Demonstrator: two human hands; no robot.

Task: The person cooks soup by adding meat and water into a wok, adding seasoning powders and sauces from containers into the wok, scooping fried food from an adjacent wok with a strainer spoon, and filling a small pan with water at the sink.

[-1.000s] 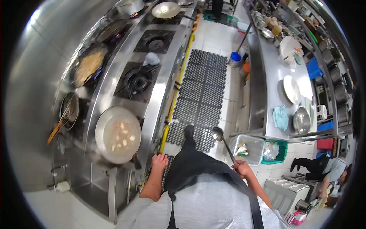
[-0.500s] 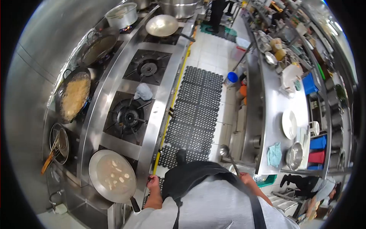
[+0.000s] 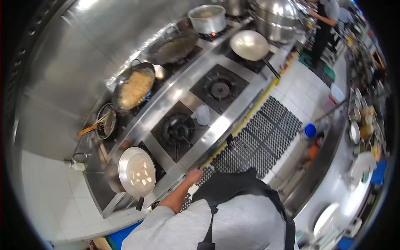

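Note:
My left hand (image 3: pixel 194 176) is at the front edge of the stove, beside its knobs; its fingers look curled, but whether they grip anything is too small to tell. My right hand is out of view, and so is the ladle. Left of my left hand, a pan (image 3: pixel 137 171) with pale pieces in liquid sits on the near burner, its black handle pointing toward me. Behind it, a dark wok (image 3: pixel 135 88) holds golden food in bubbling oil over a blue flame. A strainer with a whisk (image 3: pixel 106 121) rests left of the wok.
A crumpled cloth (image 3: pixel 202 115) lies by a burner. An empty wok (image 3: pixel 249 45), a pot (image 3: pixel 207 19) and a large steamer (image 3: pixel 276 20) stand farther along. Black mats (image 3: pixel 260 139) cover the floor. A person (image 3: pixel 323 29) stands at the far end. A steel counter (image 3: pixel 308 208) is at right.
The view has swung toward the stove. My right hand and the ladle have left the picture. My left hand, open-fingered at first, now looks curled near the stove edge.

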